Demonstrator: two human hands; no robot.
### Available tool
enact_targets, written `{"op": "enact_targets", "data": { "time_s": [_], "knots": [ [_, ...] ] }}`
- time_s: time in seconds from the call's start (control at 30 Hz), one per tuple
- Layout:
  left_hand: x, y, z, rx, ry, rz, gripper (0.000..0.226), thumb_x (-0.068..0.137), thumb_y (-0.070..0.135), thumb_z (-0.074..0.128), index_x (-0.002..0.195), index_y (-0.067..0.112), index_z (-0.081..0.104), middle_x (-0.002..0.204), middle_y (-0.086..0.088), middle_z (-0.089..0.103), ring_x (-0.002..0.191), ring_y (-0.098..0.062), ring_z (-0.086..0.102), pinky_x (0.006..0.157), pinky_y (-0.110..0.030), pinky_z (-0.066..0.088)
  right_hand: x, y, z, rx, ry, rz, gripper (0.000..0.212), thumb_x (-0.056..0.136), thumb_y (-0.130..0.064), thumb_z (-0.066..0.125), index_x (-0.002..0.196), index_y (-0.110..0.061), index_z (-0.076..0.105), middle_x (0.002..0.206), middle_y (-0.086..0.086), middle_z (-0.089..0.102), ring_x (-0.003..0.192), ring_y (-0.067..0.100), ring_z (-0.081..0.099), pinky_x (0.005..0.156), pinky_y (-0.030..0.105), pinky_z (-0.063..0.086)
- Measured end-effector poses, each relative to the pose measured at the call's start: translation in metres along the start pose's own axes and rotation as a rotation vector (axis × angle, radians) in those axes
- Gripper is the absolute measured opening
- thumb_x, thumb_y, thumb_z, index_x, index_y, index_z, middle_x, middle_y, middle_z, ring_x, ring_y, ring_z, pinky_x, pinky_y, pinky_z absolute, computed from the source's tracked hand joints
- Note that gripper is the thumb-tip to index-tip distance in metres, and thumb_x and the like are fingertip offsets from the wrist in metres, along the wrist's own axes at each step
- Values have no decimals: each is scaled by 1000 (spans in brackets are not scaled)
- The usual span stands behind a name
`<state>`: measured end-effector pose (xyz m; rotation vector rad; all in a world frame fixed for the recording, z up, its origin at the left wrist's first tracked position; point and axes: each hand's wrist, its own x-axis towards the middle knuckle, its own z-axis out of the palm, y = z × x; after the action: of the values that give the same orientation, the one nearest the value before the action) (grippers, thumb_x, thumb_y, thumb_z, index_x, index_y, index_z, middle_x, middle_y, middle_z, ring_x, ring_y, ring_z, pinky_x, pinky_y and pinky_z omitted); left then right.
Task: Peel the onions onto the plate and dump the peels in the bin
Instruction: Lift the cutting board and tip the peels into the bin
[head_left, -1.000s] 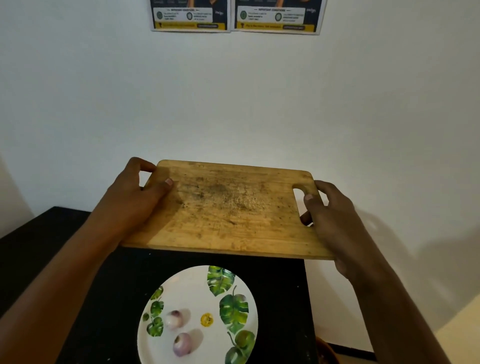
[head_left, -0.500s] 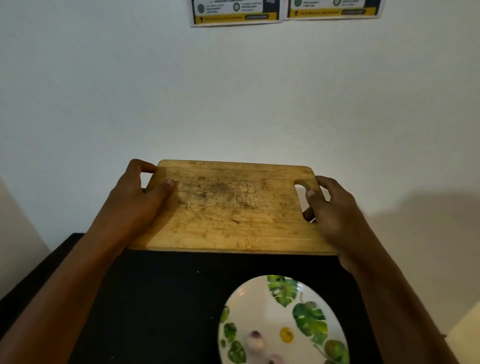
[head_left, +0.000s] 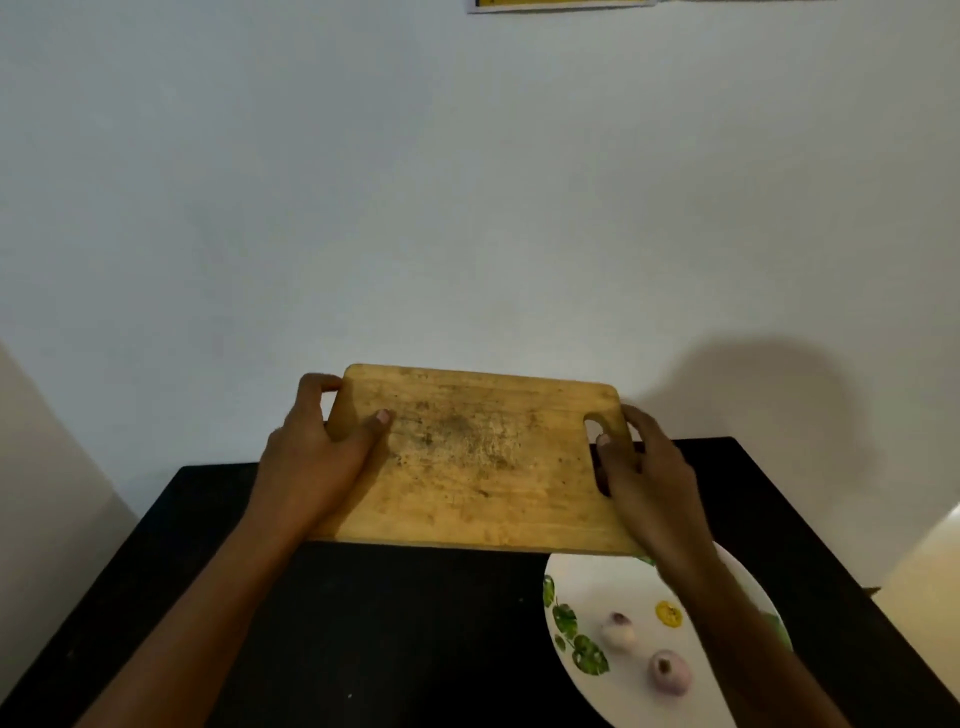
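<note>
**Empty cutting board held over the table, two onions on the plate**

From my station I see both hands on the wooden cutting board (head_left: 483, 457). The left hand (head_left: 317, 457) grips its left end, with the thumb flat on top and the fingers curled round the edge. The right hand (head_left: 649, 478) holds the right end, where the thumb goes to the handle slot and the fingers wrap the outer edge. The far edge of the board stands out against the wall (head_left: 467, 208), so I judge that the board is lifted and a little tilted, not lying flat. Two hands at the ends keep such a wide board level and steady.

The top of the board is scratched and stained, but I see no peels on it. The plate (head_left: 576, 587), white with green leaf prints, sits just under the near right corner of the board, and the right forearm covers part of it. The onions (head_left: 618, 631) lie on the plate, two of them, pale purple and smooth, so they look peeled to me. I think the peeling is done. The bin is not in view.

Below the board is a black table (head_left: 389, 623), matte and dark. Behind the board the wall is plain and light, with the lower edge of a poster (head_left: 561, 5) high above.
</note>
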<state>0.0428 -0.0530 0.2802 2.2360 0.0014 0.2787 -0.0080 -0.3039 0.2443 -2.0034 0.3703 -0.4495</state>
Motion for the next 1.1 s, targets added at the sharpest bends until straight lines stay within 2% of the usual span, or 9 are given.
{"op": "enact_targets", "data": {
  "time_s": [0.07, 0.13, 0.23, 0.4, 0.53, 0.63, 0.73, 0.9, 1.1],
  "knots": [
    [-7, -18, 10, -4, -27, -37, 60, 81, 49, 63, 130, 29, 36, 108, -3, 54, 88, -20, 54, 73, -33, 45, -6, 20, 16, -78, 17, -2, 39, 99, -28, 49, 138, -23, 46, 105, -2, 60, 90, 16, 57, 76, 25, 36],
    [-15, -38, 21, -1, -60, -99, 72, 76, 52, 67, 135, 30, 33, 122, -8, 55, 101, -27, 57, 83, -39, 47, -13, 42, 32, -140, 42, -30, 39, 98, -26, 51, 136, -20, 49, 111, 4, 65, 96, 24, 62, 77, 26, 38],
    [-27, -71, 37, 18, -151, -161, 98, 66, 52, 76, 144, 26, 23, 139, -9, 44, 120, -31, 48, 93, -44, 42, -23, 70, 55, -206, 51, -19, 42, 97, -25, 52, 138, -17, 49, 107, 8, 67, 96, 29, 63, 73, 29, 41],
    [-46, -124, 64, 30, -323, -298, 127, 55, 43, 85, 149, 25, 2, 144, -14, 25, 125, -33, 39, 96, -47, 39, -43, 111, 89, -315, -68, 112, 50, 100, -30, 45, 148, -22, 33, 118, 11, 63, 112, 30, 57, 92, 35, 42],
    [-58, -159, 83, 75, -320, -409, 132, 51, 43, 88, 148, 26, 0, 145, -16, 19, 130, -34, 32, 102, -52, 35, -53, 141, 111, -488, -273, 254, 57, 102, -34, 40, 152, -23, 15, 134, 6, 53, 123, 22, 49, 106, 35, 37],
    [-67, -182, 94, 112, -340, -491, 135, 51, 43, 89, 149, 27, -3, 147, -14, 16, 134, -35, 25, 106, -53, 32, -63, 158, 125, -540, -382, 311, 61, 100, -29, 45, 152, -16, 16, 147, 5, 43, 133, 21, 43, 114, 34, 32],
    [-74, -198, 105, 152, -329, -546, 136, 48, 41, 90, 149, 17, 2, 149, -15, 17, 136, -36, 23, 108, -53, 29, -73, 171, 131, -588, -455, 331, 59, 97, -25, 51, 148, -14, 23, 149, 5, 39, 135, 20, 41, 111, 30, 32],
    [-82, -216, 118, 243, -349, -584, 126, 47, 46, 89, 144, 10, 17, 147, -14, 27, 135, -33, 27, 110, -47, 28, -83, 180, 139, -612, -477, 299, 53, 95, -14, 54, 143, -14, 32, 136, 6, 45, 122, 19, 47, 100, 27, 43],
    [-77, -218, 119, 462, -377, -646, 117, 53, 59, 82, 142, 17, 19, 145, -11, 24, 134, -31, 25, 105, -48, 29, -84, 178, 150, -715, -430, 278, 52, 98, -13, 47, 146, -14, 29, 142, 8, 40, 129, 23, 42, 104, 31, 42]
  ]
}}
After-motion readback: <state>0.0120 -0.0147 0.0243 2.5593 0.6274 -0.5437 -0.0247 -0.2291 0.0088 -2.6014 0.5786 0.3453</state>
